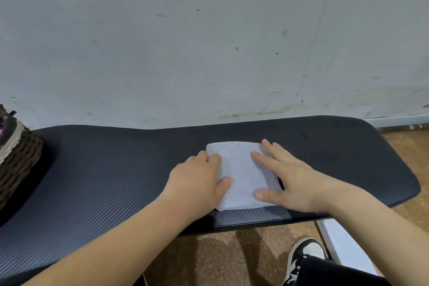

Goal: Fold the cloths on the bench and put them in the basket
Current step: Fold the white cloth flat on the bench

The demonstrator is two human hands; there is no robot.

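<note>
A pale grey cloth [241,174], folded into a small rectangle, lies on the black padded bench [104,169] right of centre. My left hand [197,179] grips the cloth's left edge, with the thumb on top and the fingers curled at the edge. Flat on the cloth's right side rests my right hand [290,181], fingers spread and thumb on its near corner. The woven basket [16,153] stands at the far left end of the bench, mostly cut off by the frame.
A scuffed white wall rises right behind the bench. Brown floor shows below and to the right of it. My shoe [304,255] and dark trouser leg are at the bottom right, beside a white panel [343,244].
</note>
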